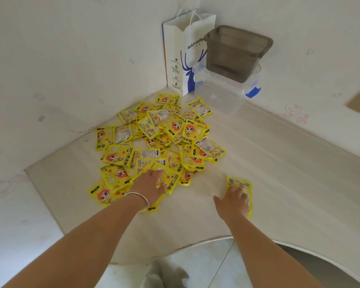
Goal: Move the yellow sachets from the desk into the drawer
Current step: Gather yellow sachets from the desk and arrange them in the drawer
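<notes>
Your left hand [152, 182] lay flat, fingers spread, on the near edge of the heap of yellow sachets [154, 140] piled on the counter [279, 163] toward the corner at 12 o'clock. Your right hand [234, 201], fingers straight, pressed down on a lone sachet [240, 185] at 3 o'clock from the heap, well apart from it. A paper bag [183, 59] and a grey tub [237, 53] stood in the corner beyond.

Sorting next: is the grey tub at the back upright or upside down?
Upright: the grey tub sits rim-up on a clear container, its open top facing the camera.
</notes>
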